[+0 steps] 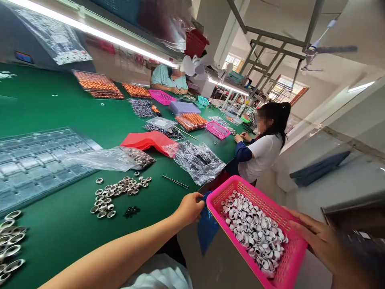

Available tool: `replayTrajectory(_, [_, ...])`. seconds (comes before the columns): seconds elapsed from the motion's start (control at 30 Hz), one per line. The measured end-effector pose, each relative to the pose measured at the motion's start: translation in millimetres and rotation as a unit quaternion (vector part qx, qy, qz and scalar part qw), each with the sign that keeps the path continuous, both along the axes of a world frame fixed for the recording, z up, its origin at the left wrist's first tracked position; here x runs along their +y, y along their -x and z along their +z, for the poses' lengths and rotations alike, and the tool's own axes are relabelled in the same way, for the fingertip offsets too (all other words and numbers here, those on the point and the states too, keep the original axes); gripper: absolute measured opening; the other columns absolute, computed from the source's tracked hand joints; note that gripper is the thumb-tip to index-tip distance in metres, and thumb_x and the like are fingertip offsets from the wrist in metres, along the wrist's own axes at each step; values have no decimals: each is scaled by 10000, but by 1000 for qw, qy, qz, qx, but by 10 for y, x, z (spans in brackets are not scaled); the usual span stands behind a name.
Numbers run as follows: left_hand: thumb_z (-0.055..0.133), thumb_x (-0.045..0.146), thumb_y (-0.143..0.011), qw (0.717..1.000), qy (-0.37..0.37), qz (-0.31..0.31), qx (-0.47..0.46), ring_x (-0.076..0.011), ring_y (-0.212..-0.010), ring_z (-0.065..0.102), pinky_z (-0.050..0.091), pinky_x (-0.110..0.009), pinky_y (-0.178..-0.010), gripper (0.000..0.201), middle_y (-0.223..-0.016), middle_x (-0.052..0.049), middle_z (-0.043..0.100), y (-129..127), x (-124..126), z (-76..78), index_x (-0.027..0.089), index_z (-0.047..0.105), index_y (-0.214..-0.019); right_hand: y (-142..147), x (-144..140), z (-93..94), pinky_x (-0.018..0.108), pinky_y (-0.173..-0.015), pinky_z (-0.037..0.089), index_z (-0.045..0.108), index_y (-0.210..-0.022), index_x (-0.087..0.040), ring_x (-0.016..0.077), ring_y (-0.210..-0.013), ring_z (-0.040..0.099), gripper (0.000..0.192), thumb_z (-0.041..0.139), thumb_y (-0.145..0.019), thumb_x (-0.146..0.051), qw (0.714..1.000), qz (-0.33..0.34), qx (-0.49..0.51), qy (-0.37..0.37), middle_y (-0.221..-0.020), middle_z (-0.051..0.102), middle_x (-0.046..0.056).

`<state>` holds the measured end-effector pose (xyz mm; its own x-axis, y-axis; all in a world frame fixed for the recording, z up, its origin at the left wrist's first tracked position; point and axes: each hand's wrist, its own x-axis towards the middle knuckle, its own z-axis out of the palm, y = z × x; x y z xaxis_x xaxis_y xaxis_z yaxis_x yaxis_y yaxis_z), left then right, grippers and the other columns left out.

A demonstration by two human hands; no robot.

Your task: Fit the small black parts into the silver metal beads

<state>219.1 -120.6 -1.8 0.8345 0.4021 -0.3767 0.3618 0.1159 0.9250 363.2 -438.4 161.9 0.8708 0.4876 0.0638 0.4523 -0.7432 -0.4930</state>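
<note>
My right hand (320, 237) grips the far right end of a pink plastic basket (224, 182), tilted and held off the table's edge. Inside lie many small white round pieces (255, 228), some with dark centres. Beside the basket's near corner, my left hand (191, 208) has its fingers closed on a blue plastic sheet (207, 228) that hangs down. On the green table to its left are a pair of tweezers (175, 182), a loose pile of silver rings (105, 196) and a small heap of black bits (131, 212).
A clear compartment tray (39, 160), a clear bag of small parts (132, 158), a red plastic sheet (150, 141) and a silvery plastic bag (198, 160) lie on the green table. A co-worker (267, 148) sits at the right edge; another person (168, 78) sits at the back.
</note>
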Motion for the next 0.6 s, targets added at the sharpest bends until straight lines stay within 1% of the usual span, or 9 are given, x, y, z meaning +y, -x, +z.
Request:
replayTrajectory(0.07, [534,107,-868,1000,-6,-12,3,-137,-488,630,479,-183,-434,311,-588,19,619,-77,-55,-32,96,671,-1147,11,-83,-85,326,-881,618,724,-1250,-221,305,-1086,729,605,647,-805,-625,996,4,88,-17,-1217,747,83])
replayTrajectory(0.1, [531,100,-863,1000,-9,-18,6,-136,-483,631,478,-178,-434,327,-568,25,610,-105,-75,-47,96,668,-1160,12,-110,-130,321,-871,618,712,-1270,-226,299,-1077,732,609,640,-815,-623,994,2,112,-21,-1220,746,75])
replayTrajectory(0.13, [530,94,-859,1000,-12,-23,10,-134,-475,628,476,-174,-431,344,-544,32,596,-129,-92,-57,92,662,-1177,12,-127,-173,311,-851,620,707,-1280,-231,292,-1055,738,604,627,-827,-622,993,-2,114,-18,-1213,750,67])
replayTrajectory(0.27, [550,96,-859,999,-26,-37,31,-124,-425,591,465,-174,-416,422,-499,50,566,-220,-135,-61,55,613,-1274,10,-105,-286,259,-733,602,695,-1304,-242,269,-940,758,579,575,-862,-597,997,-2,64,45,-1120,782,57])
replayTrajectory(0.33, [576,116,-869,998,-32,-44,41,-119,-414,578,473,-185,-429,452,-510,49,579,-269,-153,-51,55,586,-1317,7,-48,-298,246,-670,582,694,-1307,-247,254,-854,759,575,552,-868,-590,996,4,41,80,-1033,800,50])
replayTrajectory(0.43, [601,139,-872,997,-34,-52,49,-134,-431,591,496,-211,-457,516,-519,47,586,-329,-179,-44,64,547,-1379,-6,71,-294,242,-595,550,672,-1336,-245,227,-725,739,590,509,-887,-590,993,20,37,108,-919,804,38])
replayTrajectory(0.5, [597,133,-855,997,-31,-54,49,-155,-445,608,501,-220,-464,571,-503,45,575,-346,-193,-45,58,523,-1416,-19,163,-295,244,-589,541,657,-1354,-232,219,-697,727,600,488,-901,-588,992,33,37,117,-874,800,34])
replayTrajectory(0.6, [580,126,-837,997,-24,-56,50,-179,-454,622,489,-221,-447,627,-493,37,573,-338,-195,-49,45,490,-1452,-33,304,-300,240,-650,544,649,-1362,-222,216,-769,735,583,465,-928,-565,990,53,38,123,-922,799,33])
